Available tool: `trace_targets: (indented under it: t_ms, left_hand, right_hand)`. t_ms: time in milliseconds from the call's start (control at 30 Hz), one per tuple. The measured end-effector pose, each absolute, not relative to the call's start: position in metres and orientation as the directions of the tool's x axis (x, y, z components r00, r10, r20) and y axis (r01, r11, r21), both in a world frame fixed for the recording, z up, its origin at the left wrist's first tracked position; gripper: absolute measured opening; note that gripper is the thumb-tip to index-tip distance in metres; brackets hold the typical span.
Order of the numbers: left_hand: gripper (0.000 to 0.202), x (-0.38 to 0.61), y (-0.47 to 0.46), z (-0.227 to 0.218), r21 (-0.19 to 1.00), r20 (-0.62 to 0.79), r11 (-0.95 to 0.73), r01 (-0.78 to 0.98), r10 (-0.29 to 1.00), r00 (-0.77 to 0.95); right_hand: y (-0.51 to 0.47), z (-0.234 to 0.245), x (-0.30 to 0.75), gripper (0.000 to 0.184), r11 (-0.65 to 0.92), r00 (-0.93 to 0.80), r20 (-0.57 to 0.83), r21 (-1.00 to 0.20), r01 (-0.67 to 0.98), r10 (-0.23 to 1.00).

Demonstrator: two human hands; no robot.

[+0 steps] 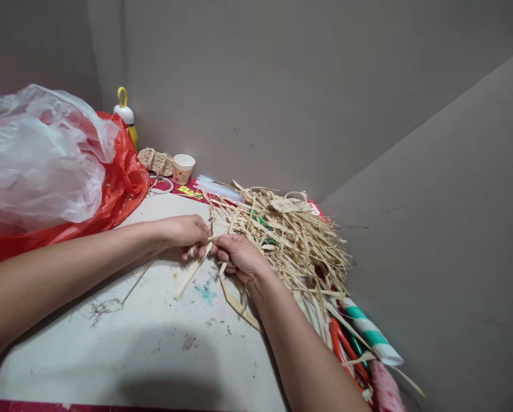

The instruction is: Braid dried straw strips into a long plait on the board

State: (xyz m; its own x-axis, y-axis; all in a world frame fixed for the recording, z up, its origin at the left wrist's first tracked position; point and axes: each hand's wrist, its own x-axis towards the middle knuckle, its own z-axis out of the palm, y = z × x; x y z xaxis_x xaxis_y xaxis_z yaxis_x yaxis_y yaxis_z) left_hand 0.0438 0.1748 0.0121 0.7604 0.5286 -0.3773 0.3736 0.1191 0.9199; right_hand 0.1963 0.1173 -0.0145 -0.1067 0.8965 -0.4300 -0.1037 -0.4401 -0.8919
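Both hands meet mid-table. Left hand (pixel 186 232) and right hand (pixel 238 256) each pinch the same pale straw strips (pixel 195 270), just left of the straw pile (pixel 290 240). Red bag (pixel 119 189) well left of the left hand.

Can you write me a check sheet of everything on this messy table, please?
Surface: white tabletop, stained with blue and pink smudges.
Work things: pale flat straw strips; loose pile of dried straw beside them.
Clutter: red and clear plastic bags, small paper cup, yellow-white bottle, green-striped roll.
Hands: left hand and right hand both pinch the strips.
Cables: nothing seen.
Surroundings: plain grey walls.
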Motion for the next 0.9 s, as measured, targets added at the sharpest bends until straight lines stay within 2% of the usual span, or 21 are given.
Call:
trace_targets:
  t_ms: [200, 400, 600, 700, 833, 867, 900]
  left_hand:
    - [0.019, 0.050, 0.165, 0.009, 0.890, -0.447, 0.181, 0.418, 0.518, 0.729]
    - [0.016, 0.055, 0.153, -0.001, 0.886, -0.397, 0.076, 0.458, 0.634, 0.664]
    - [0.013, 0.057, 0.147, -0.004, 0.886, -0.354, 0.028, 0.462, 0.684, 0.637]
    - [0.009, 0.057, 0.144, 0.004, 0.883, -0.393, 0.070, 0.465, 0.652, 0.649]
    - [0.013, 0.051, 0.157, 0.017, 0.860, -0.461, 0.076, 0.504, 0.539, 0.705]
    - [0.014, 0.049, 0.164, 0.016, 0.862, -0.454, 0.059, 0.503, 0.531, 0.716]
    - [0.013, 0.048, 0.170, 0.014, 0.872, -0.408, 0.038, 0.488, 0.607, 0.682]
  right_hand:
    - [0.115, -0.016, 0.193, 0.020, -0.447, -0.117, -0.433, -0.883, -0.143, 0.894]
    - [0.114, -0.015, 0.196, 0.032, -0.458, -0.180, -0.431, -0.875, -0.153, 0.884]
    - [0.113, -0.019, 0.194, 0.029, -0.423, -0.134, -0.404, -0.887, -0.183, 0.905]
    - [0.113, -0.019, 0.193, 0.028, -0.423, -0.125, -0.405, -0.885, -0.194, 0.906]
    - [0.113, -0.016, 0.197, 0.027, -0.430, -0.154, -0.405, -0.877, -0.213, 0.901]
    - [0.113, -0.015, 0.198, 0.024, -0.434, -0.165, -0.406, -0.875, -0.216, 0.899]
    - [0.113, -0.015, 0.199, 0.022, -0.439, -0.177, -0.407, -0.872, -0.218, 0.896]
